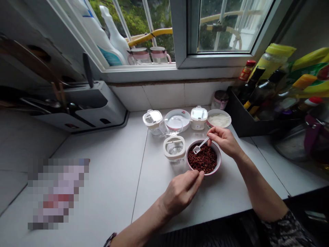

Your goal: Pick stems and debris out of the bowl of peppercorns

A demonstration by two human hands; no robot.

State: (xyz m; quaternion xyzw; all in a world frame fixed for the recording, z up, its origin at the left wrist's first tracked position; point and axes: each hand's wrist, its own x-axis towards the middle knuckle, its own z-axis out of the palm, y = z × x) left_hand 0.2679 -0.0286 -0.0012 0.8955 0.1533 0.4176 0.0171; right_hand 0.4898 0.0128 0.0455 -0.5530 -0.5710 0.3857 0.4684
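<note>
A white bowl [219, 161] with a pink outer edge holds dark red Sichuan peppercorns [203, 160]. My right hand [224, 140] pinches the handle of a small white spoon [197, 149], whose scoop rests over the peppercorns. At the bowl's near rim, my left hand [181, 190] is closed, its thumb and fingertips gripping the edge. Just left of the bowl stands a clear jar [174, 158] with a white collar; its transparent lid [177, 126] is tipped up behind it.
Behind are two lidded seasoning jars, the left [153, 128] and right [198, 122], plus a bowl of white grains [172, 116] and another of whitish powder [218, 119]. A black box [241, 120] of bottles stands right; a grey utensil holder [102, 113] left. A blurred patch [59, 195] covers something at left.
</note>
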